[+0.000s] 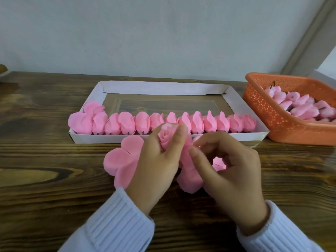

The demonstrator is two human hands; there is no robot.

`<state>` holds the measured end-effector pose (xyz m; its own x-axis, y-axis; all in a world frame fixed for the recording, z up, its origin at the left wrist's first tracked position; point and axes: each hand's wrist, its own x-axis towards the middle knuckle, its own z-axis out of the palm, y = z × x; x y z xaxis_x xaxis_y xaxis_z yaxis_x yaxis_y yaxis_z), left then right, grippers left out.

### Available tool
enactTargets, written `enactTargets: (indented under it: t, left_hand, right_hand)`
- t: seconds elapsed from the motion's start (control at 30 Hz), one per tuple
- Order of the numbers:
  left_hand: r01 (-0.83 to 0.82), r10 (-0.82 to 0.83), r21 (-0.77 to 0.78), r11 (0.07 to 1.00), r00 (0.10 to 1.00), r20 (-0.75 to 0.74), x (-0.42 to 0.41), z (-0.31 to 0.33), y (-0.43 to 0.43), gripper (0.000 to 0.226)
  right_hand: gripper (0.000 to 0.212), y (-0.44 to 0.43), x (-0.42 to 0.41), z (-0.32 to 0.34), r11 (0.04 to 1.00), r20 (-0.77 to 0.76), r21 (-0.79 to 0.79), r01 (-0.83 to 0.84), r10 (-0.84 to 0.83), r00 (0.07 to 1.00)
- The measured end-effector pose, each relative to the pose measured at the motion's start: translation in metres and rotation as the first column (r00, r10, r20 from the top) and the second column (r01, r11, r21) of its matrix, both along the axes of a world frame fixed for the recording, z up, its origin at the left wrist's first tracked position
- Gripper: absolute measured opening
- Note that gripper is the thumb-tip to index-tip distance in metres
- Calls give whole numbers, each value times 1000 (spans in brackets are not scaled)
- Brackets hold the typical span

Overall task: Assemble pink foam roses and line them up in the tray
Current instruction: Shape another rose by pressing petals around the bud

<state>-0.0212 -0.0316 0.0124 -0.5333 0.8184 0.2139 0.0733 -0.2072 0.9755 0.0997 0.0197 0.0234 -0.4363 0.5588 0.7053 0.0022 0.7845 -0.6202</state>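
My left hand (156, 160) grips a half-wrapped pink foam rose (166, 138) just in front of the tray, thumb and fingers curled round the bud. My right hand (227, 170) pinches one of its loose petals (187, 155) beside the bud. Flat pink petal sheets (123, 159) spread on the table under both hands. The white cardboard tray (236, 104) holds a row of several finished pink roses (127, 123) along its near wall.
An orange perforated basket (272, 113) at the right holds several pink rose buds (300, 106) on stems. The dark wooden table (45, 160) reaches back to a pale wall. A brown object sits at the far left edge (2, 70).
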Motion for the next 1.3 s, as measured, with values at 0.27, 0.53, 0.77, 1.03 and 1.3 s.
enactTargets:
  t: [0.27,0.53,0.77,1.03,1.3]
  left_hand:
    - [85,-84,16,996,994,-73,3,-1,-1,40]
    - [280,-280,-8,960,958,-63,1,5,-5,78]
    - [339,-337,-44,940,941,37,1,-2,-3,56]
    - [186,-191,115,976,981,32,1,3,-4,26]
    - [170,-210,227,959,963,169,-1,5,-4,17]
  right_hand:
    - [10,-1,1,3,999,-80,-44,-14,10,997]
    - [15,-1,1,5,990,-141,-138,20,-40,989]
    - [9,4,1,6,951,-243,-306,-29,-48,969]
    - [22,10,-3,1,787,-160,-598,-150,67,985]
    - [20,0,-4,1,733,-23,-609,-303,366,930]
